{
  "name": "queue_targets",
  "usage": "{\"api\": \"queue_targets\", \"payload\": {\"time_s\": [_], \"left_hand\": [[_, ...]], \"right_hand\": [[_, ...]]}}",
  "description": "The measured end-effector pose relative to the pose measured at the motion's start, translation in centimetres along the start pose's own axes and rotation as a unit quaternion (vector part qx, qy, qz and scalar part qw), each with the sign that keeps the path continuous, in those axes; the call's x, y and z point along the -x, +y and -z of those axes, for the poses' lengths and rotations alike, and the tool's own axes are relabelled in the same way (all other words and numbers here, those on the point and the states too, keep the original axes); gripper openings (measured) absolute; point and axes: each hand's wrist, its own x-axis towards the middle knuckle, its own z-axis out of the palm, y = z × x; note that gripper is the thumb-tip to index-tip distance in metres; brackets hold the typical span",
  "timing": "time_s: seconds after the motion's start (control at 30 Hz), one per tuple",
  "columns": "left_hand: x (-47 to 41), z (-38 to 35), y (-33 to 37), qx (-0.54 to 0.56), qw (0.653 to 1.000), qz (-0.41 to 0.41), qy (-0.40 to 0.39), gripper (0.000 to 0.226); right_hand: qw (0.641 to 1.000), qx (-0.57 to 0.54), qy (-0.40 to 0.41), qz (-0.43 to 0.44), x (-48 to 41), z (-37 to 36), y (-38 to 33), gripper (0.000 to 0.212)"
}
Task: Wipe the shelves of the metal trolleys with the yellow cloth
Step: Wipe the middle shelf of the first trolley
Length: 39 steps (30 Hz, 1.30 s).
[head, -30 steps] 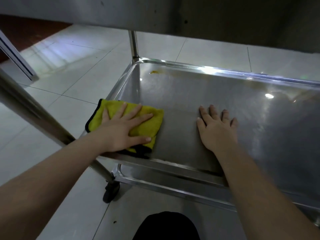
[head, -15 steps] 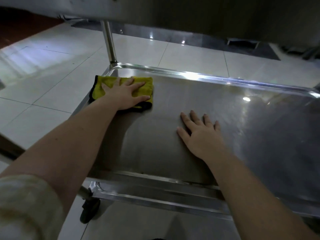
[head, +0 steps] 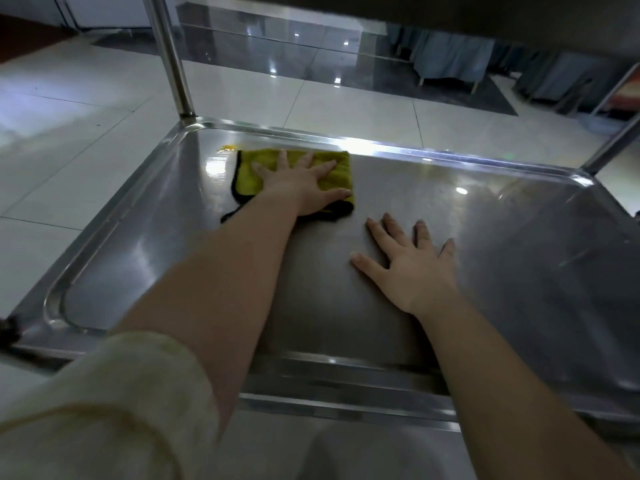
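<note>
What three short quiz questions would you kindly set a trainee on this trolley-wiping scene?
1. True or false: the left hand presses flat on the yellow cloth.
2. Where on the shelf is the cloth? A by the near rim; B by the far rim, towards the left; C in the far right corner.
3. What does the right hand hold?
Key: 1 true; 2 B; 3 nothing, it lies flat on the bare shelf.
</note>
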Motion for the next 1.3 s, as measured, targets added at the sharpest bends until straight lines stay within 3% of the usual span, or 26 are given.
{"api": "queue_targets", "payload": {"time_s": [0.1, 0.2, 0.3, 0.47, 0.57, 0.73, 0.93, 1.03, 1.17, 1.3], "left_hand": [[-0.6, -0.7, 5.1, -0.010, 0.999, -0.033, -0.004, 0.083], [-0.4, -0.8, 4.9, -0.001, 0.999, -0.046, 0.003, 0.080], [0.4, -0.2, 0.0, -0.005, 0.998, -0.056, 0.023, 0.076], [3.9, 1.5, -13.5, -0.013, 0.997, 0.064, 0.046, 0.090], [5.3, 1.4, -15.7, -0.034, 0.995, 0.084, 0.044, 0.093], [5.7, 0.4, -11.3, -0.010, 0.995, 0.088, 0.041, 0.091], [5.5, -1.7, 2.7, -0.025, 0.999, -0.022, 0.000, 0.085], [5.7, -2.1, 4.4, -0.013, 0.999, -0.043, -0.007, 0.081], [7.5, -1.4, -1.6, -0.019, 0.999, -0.035, 0.014, 0.082], [11.2, -0.1, -12.0, -0.020, 0.997, 0.061, 0.035, 0.088]], "right_hand": [[1.000, 0.002, 0.009, -0.011, 0.1, 0.0, 0.0, 0.085], [1.000, -0.017, 0.012, -0.007, 0.0, 0.1, 0.2, 0.089], [0.999, -0.035, 0.013, 0.005, 0.1, 0.2, 0.5, 0.088], [1.000, -0.023, 0.015, -0.004, 0.2, 0.3, 0.0, 0.085], [1.000, -0.011, 0.005, -0.004, 0.3, 0.3, -0.6, 0.085], [1.000, 0.005, -0.001, 0.001, 0.5, 0.5, -0.9, 0.081], [0.998, -0.049, 0.037, -0.016, 0.7, 0.3, -0.7, 0.096], [0.996, -0.063, 0.053, -0.021, 0.6, 0.3, -0.5, 0.100], [0.998, -0.059, 0.018, 0.008, 0.3, 0.1, 0.0, 0.103], [0.999, -0.045, 0.014, 0.005, 0.3, 0.0, -0.2, 0.101]]}}
